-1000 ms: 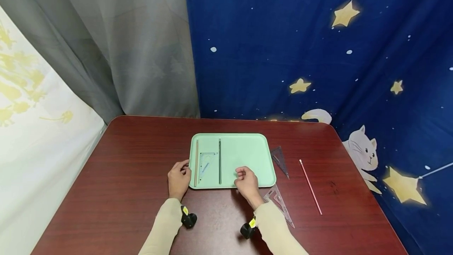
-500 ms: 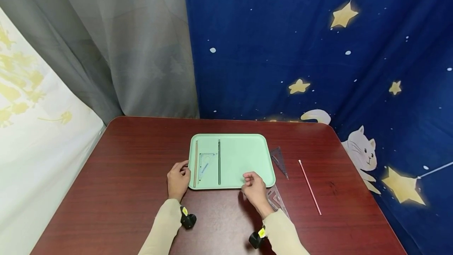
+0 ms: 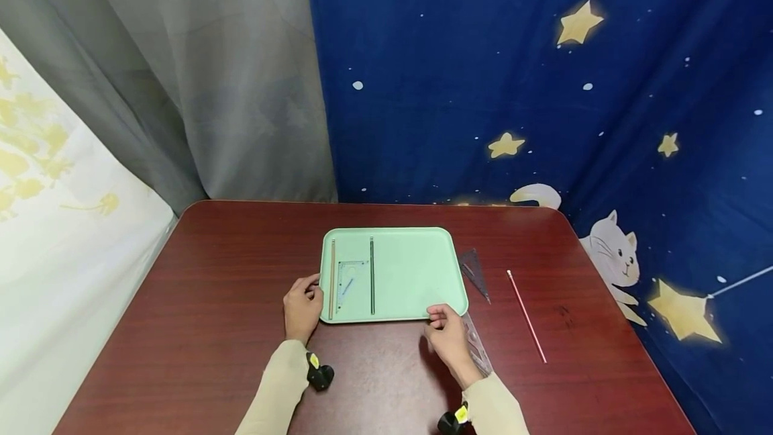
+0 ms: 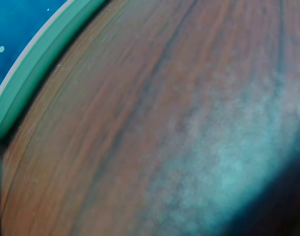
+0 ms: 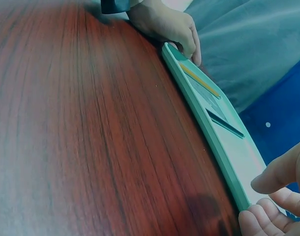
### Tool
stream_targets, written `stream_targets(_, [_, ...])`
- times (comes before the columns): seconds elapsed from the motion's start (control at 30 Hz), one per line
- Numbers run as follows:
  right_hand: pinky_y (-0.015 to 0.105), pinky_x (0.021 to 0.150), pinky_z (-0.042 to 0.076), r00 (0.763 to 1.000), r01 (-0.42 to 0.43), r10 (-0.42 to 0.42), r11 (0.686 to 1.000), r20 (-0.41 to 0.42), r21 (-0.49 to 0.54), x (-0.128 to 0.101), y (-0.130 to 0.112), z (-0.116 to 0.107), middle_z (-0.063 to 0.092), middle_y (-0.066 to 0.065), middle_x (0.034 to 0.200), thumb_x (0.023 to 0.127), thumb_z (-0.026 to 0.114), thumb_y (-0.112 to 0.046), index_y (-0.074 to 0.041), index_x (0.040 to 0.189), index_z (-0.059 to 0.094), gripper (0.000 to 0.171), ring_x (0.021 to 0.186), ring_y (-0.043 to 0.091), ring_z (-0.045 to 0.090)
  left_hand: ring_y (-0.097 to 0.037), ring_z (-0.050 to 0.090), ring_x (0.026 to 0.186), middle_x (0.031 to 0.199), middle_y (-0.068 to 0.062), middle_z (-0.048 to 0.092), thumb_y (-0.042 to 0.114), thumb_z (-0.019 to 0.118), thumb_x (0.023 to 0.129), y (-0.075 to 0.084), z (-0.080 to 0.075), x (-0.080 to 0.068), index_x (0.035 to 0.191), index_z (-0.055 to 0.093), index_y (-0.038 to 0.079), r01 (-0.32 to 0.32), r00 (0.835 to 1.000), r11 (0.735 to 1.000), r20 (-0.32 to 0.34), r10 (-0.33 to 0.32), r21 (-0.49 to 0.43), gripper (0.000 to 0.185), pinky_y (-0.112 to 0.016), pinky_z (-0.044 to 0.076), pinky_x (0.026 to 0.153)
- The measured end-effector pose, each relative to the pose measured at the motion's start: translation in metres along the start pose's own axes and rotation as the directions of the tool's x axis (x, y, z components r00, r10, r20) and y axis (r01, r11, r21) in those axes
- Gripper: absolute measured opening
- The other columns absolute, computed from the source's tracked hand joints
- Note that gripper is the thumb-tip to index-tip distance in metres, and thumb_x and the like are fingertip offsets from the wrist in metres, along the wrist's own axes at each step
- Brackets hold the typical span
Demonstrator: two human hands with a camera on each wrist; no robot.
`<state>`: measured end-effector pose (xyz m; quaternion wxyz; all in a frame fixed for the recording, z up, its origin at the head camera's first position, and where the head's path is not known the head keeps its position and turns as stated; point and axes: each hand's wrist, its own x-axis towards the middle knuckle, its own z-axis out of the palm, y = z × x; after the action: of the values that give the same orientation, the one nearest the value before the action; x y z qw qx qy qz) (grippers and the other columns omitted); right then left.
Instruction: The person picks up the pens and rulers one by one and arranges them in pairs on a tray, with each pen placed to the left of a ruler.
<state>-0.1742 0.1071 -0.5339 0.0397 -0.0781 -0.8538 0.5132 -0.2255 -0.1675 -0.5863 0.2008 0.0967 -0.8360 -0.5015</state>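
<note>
My left hand (image 3: 302,311) holds the left rim of a light green tray (image 3: 417,274); the right wrist view also shows it at the tray's corner. Inside the tray lie a light brown pencil (image 3: 331,280), a clear set square (image 3: 347,286) and a dark pencil (image 3: 372,277). Over the tray's front right rim hovers my right hand (image 3: 448,341), fingers loosely bent, holding nothing. A second clear set square (image 3: 477,344) lies partly hidden beside that hand and wrist.
Right of the tray a dark translucent set square (image 3: 474,276) lies on the reddish-brown table (image 3: 247,254). Farther right is a pink pencil (image 3: 527,317). Grey and blue curtains hang behind the table.
My right hand has drawn back from over the tray, moving right and nearer the front edge. The left hand stays at the left rim, and the tray contents have not moved.
</note>
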Motion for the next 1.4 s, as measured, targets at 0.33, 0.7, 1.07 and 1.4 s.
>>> stream_targets(0.33, [0.018, 0.066, 0.044, 1.000, -0.012, 0.012, 1.000, 0.009, 0.015, -0.002, 0.003, -0.012, 0.064, 0.016, 0.091, 0.066, 0.060, 0.010, 0.005, 0.099, 0.064, 0.033, 0.074, 0.012, 0.054, -0.023, 0.068, 0.089, 0.100, -0.012, 0.067, 0.003, 0.053, 0.090, 0.001, 0.001, 0.000, 0.112, 0.070, 0.004, 0.003, 1.000, 1.000, -0.004, -0.003, -0.005, 0.028, -0.036, 0.057, 0.078])
stream_targets(0.7, [0.024, 0.068, 0.044, 0.999, -0.038, 0.037, 0.991, -0.014, -0.126, -0.008, 0.010, -0.032, 0.065, 0.011, 0.091, 0.067, 0.062, 0.004, -0.001, 0.100, 0.066, 0.033, 0.076, 0.013, 0.056, -0.023, 0.067, 0.087, 0.097, -0.012, 0.068, 0.001, 0.054, 0.088, 0.000, 0.003, 0.000, 0.109, 0.070, 0.002, -0.032, 0.999, 0.999, -0.022, 0.032, -0.011, 0.027, -0.034, 0.057, 0.077])
stream_targets(1.07, [0.030, 0.070, 0.045, 0.999, -0.003, -0.012, 0.960, -0.052, -0.280, -0.018, 0.021, -0.056, 0.062, 0.013, 0.092, 0.068, 0.071, -0.001, 0.000, 0.099, 0.064, 0.032, 0.078, 0.019, 0.057, -0.024, 0.067, 0.088, 0.099, -0.013, 0.067, 0.001, 0.054, 0.088, 0.001, 0.001, -0.001, 0.111, 0.070, 0.002, -0.018, 1.000, 1.000, -0.013, 0.017, -0.011, 0.027, -0.035, 0.057, 0.077])
stream_targets(1.4, [0.029, 0.069, 0.045, 0.998, -0.009, -0.011, 0.947, -0.061, -0.322, -0.022, 0.032, -0.070, 0.060, 0.015, 0.095, 0.065, 0.070, 0.002, 0.002, 0.102, 0.064, 0.038, 0.078, 0.019, 0.057, -0.023, 0.067, 0.087, 0.097, -0.012, 0.067, 0.001, 0.054, 0.089, 0.000, 0.000, 0.000, 0.110, 0.070, 0.003, -0.019, 1.000, 1.000, -0.017, 0.019, 0.002, 0.027, -0.034, 0.057, 0.076])
